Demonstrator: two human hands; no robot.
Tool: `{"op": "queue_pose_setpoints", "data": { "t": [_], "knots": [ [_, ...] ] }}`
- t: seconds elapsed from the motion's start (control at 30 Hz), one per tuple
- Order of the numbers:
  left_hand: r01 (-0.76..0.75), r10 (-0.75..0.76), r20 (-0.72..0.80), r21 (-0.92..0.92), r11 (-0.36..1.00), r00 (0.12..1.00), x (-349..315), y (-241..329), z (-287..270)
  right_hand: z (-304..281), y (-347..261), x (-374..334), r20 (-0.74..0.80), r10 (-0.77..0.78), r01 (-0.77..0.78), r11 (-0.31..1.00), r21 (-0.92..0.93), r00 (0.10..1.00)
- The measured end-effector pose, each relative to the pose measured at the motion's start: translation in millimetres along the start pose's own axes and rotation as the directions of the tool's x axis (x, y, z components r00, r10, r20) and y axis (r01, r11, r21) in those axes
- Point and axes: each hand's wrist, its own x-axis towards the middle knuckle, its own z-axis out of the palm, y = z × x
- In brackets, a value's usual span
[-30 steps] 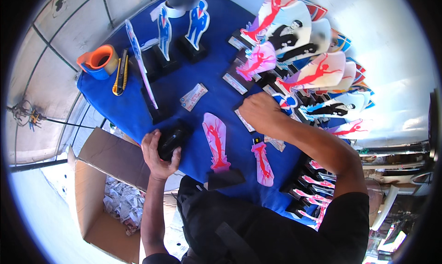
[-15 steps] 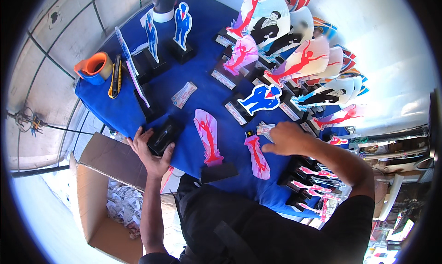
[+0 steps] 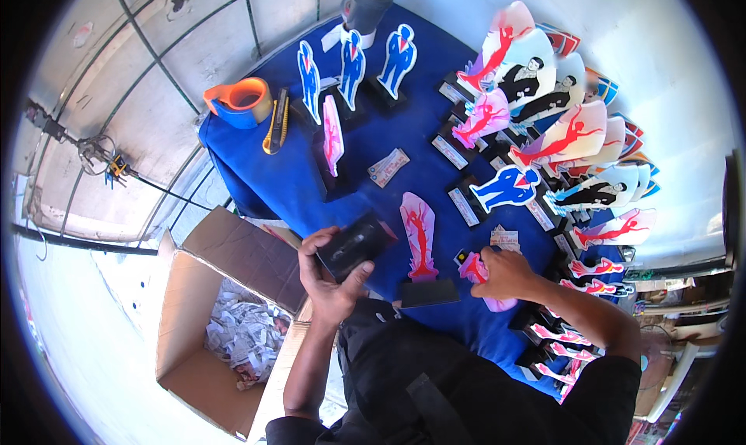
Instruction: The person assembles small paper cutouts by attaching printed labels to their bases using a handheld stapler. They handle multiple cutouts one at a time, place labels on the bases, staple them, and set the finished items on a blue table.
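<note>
My left hand (image 3: 330, 290) grips a black trophy base (image 3: 353, 247), thumb and fingers at its sides, raised at the table's front edge. Over to the right, my right hand (image 3: 507, 276) has its fingers closed on a loose pink cutout (image 3: 471, 268) with a red dancer, partly covering it. Between my hands a pink dancer trophy (image 3: 420, 231) stands on a black base. Small printed labels (image 3: 507, 238) lie just beyond my right hand, and other labels (image 3: 388, 168) lie farther back.
Blue-suited figure trophies (image 3: 352, 72) stand at the back left, near an orange tape dispenser (image 3: 242, 95) and a yellow-black cutter (image 3: 277, 123). Rows of finished trophies (image 3: 575, 138) crowd the right side. An open cardboard box (image 3: 186, 313) holding paper scraps sits at the lower left.
My left hand has lifted the black base from the cloth and tilted it. My right hand has moved from beside the labels onto the pink cutout. The whole view has shifted.
</note>
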Motion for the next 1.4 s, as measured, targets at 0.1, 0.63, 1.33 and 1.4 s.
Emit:
{"op": "queue_pose_setpoints", "data": {
  "t": [0.1,0.63,1.33,1.4],
  "knots": [
    [-0.179,0.161,0.151,0.115,0.977,0.975,4,10,-6,-28,-17,-13,-0.246,-0.273,0.288,0.957,0.025,0.93],
    [0.541,-0.4,0.626,-0.042,0.84,0.669,-29,66,1,-80,-85,-84,-0.236,-0.56,0.565,0.823,-0.052,0.794],
    [0.675,-0.587,0.59,0.093,0.732,0.555,-58,68,11,-39,-82,-110,-0.029,-0.45,0.451,0.891,0.045,0.892],
    [0.662,-0.593,0.542,0.088,0.744,0.595,-57,78,11,-31,-88,-108,-0.024,-0.447,0.448,0.891,0.069,0.894]
  ]
}}
